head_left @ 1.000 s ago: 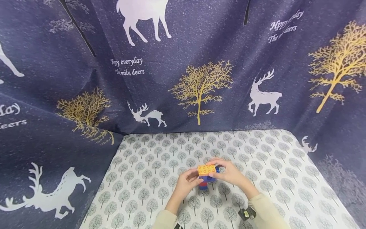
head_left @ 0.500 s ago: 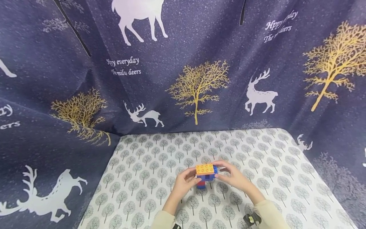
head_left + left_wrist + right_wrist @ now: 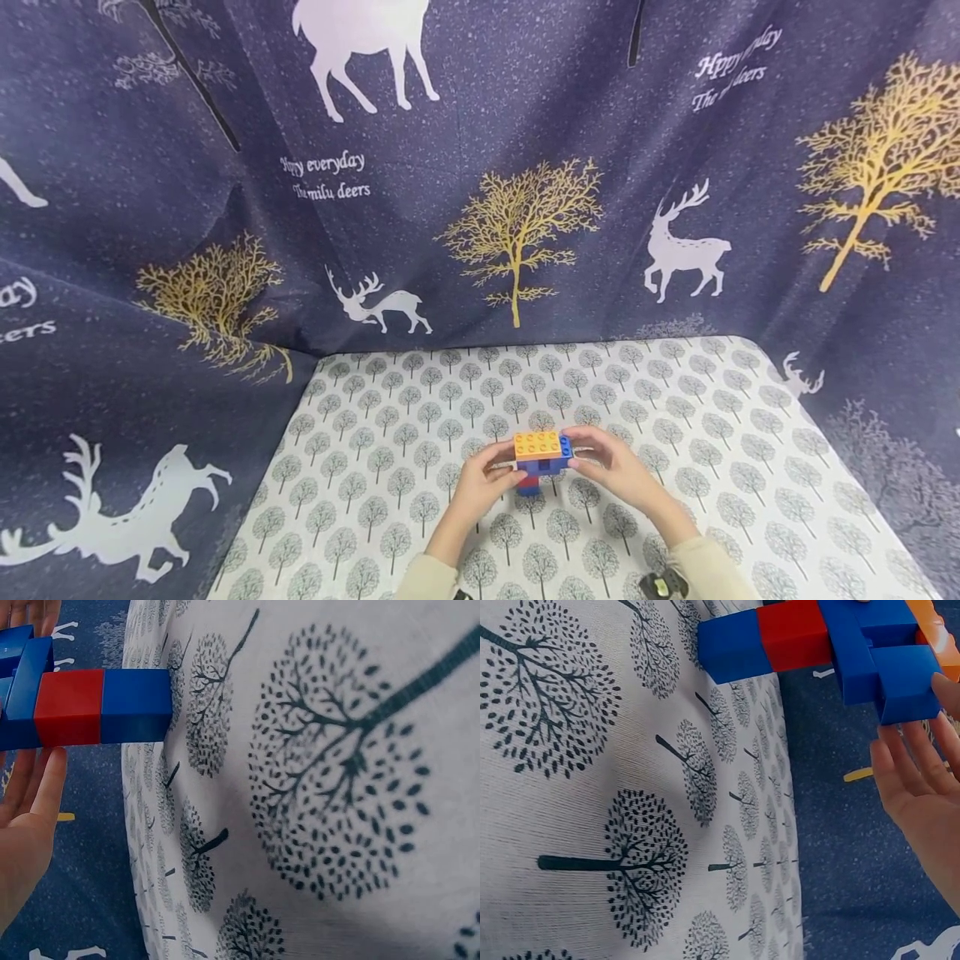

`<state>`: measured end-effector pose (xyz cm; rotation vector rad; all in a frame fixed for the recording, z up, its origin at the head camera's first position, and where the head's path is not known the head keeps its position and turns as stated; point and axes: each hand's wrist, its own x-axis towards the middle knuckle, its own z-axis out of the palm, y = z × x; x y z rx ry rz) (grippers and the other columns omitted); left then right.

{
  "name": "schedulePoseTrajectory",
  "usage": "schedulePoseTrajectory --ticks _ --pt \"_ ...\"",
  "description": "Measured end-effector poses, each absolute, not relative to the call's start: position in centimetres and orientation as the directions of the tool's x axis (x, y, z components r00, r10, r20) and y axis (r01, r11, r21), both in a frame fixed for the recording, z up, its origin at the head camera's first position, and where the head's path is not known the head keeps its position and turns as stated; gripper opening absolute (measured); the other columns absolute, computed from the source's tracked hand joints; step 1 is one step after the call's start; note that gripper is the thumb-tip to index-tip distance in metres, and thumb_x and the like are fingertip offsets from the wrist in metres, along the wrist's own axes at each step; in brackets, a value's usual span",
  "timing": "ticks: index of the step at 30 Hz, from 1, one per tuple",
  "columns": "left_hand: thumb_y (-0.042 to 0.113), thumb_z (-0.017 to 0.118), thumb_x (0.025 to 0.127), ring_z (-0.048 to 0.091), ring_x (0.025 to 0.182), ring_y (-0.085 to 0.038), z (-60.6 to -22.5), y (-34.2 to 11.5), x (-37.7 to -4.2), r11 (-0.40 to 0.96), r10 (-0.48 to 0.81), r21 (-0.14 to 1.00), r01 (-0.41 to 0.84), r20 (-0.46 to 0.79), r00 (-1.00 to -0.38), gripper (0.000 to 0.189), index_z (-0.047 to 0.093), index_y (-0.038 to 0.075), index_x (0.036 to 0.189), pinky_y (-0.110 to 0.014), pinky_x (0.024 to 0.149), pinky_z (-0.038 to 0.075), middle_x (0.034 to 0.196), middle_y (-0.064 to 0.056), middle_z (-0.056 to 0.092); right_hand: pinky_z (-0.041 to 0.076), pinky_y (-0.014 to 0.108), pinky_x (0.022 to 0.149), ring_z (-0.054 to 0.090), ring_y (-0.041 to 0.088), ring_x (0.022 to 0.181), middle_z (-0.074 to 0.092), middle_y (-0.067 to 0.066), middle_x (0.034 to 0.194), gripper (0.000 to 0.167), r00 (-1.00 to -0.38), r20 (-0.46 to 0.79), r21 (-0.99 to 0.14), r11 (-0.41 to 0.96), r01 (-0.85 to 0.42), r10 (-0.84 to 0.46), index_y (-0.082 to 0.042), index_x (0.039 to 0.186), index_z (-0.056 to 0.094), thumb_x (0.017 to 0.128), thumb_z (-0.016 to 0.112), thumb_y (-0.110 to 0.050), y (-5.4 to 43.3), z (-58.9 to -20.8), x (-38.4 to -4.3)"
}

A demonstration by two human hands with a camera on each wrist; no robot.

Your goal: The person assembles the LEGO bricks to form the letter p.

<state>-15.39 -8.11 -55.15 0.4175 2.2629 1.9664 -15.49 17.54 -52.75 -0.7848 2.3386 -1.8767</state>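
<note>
A stack of building bricks stands on the table between my two hands. On top lies an orange brick [image 3: 537, 445] with studs, and a blue brick [image 3: 566, 447] sticks out beyond its right end. Below, the right wrist view shows several blue bricks over a red brick [image 3: 793, 634], with a blue brick [image 3: 733, 646] as the foot on the cloth. My left hand [image 3: 476, 487] holds the stack's left end between thumb and fingers. With thumb and fingertips, my right hand [image 3: 621, 471] pinches the right end at the blue brick.
White cloth printed with grey trees covers the table [image 3: 405, 533]. Behind and beside it hangs a dark blue curtain [image 3: 420, 217] with deer and golden trees. A dark wrist device [image 3: 663, 583] sits by the right sleeve.
My right hand has slid right, from the orange brick to the stack's right end, uncovering the blue brick there. My left hand keeps its hold. The head view has shifted slightly.
</note>
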Motion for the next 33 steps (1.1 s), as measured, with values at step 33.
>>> schedulePoseTrajectory --ticks 33 --pt "0.014 0.070 0.087 0.061 0.109 -0.029 -54.8 -8.6 -16.7 0.107 0.240 0.990 0.090 0.062 -0.969 0.046 0.057 0.001 0.129 -0.025 0.092 0.054 0.116 -0.015 0.065 0.055 0.028 0.090 0.063 0.026 0.107 0.063 0.015 0.122 0.040 -0.964 0.146 -0.965 0.183 -0.188 -0.221 -0.005 0.126 0.060 0.091 0.067 -0.021 16.7 -52.1 -16.8"
